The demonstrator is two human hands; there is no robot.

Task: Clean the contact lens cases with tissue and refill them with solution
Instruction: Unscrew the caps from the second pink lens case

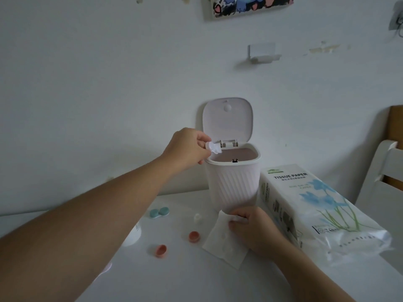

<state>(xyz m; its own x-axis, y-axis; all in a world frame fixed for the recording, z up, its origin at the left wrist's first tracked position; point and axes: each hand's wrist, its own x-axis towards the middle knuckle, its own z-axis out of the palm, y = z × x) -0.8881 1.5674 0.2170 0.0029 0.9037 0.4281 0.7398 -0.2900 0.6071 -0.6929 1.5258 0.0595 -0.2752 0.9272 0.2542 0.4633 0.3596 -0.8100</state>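
Observation:
My left hand [187, 147] reaches out over the open white desktop bin [231, 184] and pinches a small clear lens case [212, 147] at the bin's rim. My right hand [254, 227] rests on a flat white tissue [220, 243] in front of the bin, its fingers pressed on the sheet. A teal lens case [159, 212] with both lids on lies left of the bin. Two loose pink caps [161, 250] [193, 236] lie on the table. A white solution bottle [133, 235] is mostly hidden under my left forearm.
A long pack of tissue paper [311, 205] lies to the right of the bin. A small white cap [197, 217] sits near the tissue. The bin's lid [227, 118] stands up against the wall. A white chair [379, 173] is at the far right.

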